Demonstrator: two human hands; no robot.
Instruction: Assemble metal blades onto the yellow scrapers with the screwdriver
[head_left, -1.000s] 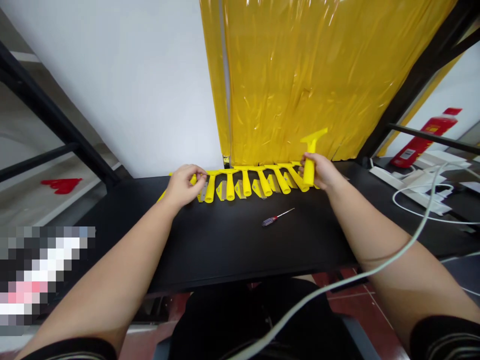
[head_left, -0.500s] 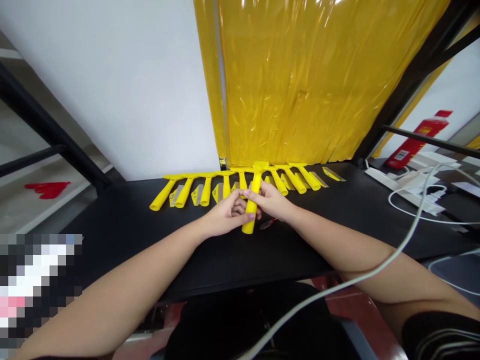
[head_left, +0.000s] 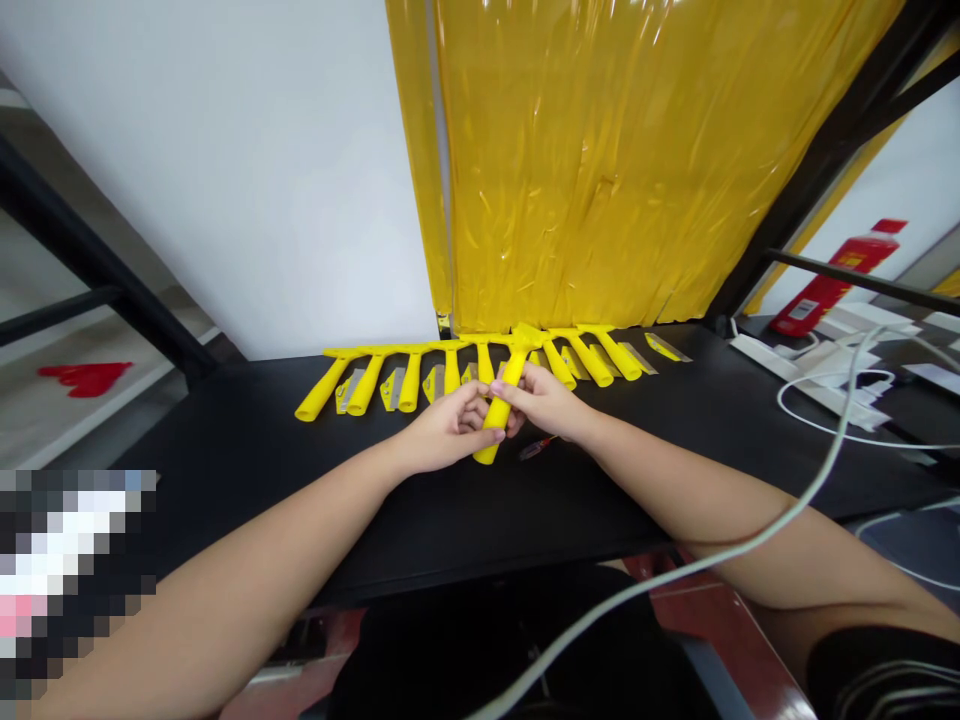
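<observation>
Both hands are closed around one yellow scraper handle (head_left: 493, 418), a round tube with a wider head pointing away from me. My left hand (head_left: 442, 432) grips it low, its thumb lying across the tube. Higher up, my right hand (head_left: 551, 402) pinches it from the other side; some of its fingers are hidden behind the tube. Behind my hands runs a row of similar yellow scraper handles (head_left: 365, 385), with flat grey-and-yellow blades (head_left: 391, 390) lying between them. A small screwdriver (head_left: 535, 448) rests on the black table (head_left: 465, 525) below my right hand.
A yellow plastic curtain (head_left: 600, 170) and a white panel (head_left: 285, 170) stand behind the table. A white cable (head_left: 645, 590) crosses over my right forearm. To the right are a red bottle (head_left: 836, 280) and white power strips (head_left: 799, 372); a red item (head_left: 86, 379) lies on the left shelf.
The held scraper handle has tilted, its lower end swinging left and its head slightly right. Both hands keep their hold, and the screwdriver shows more fully.
</observation>
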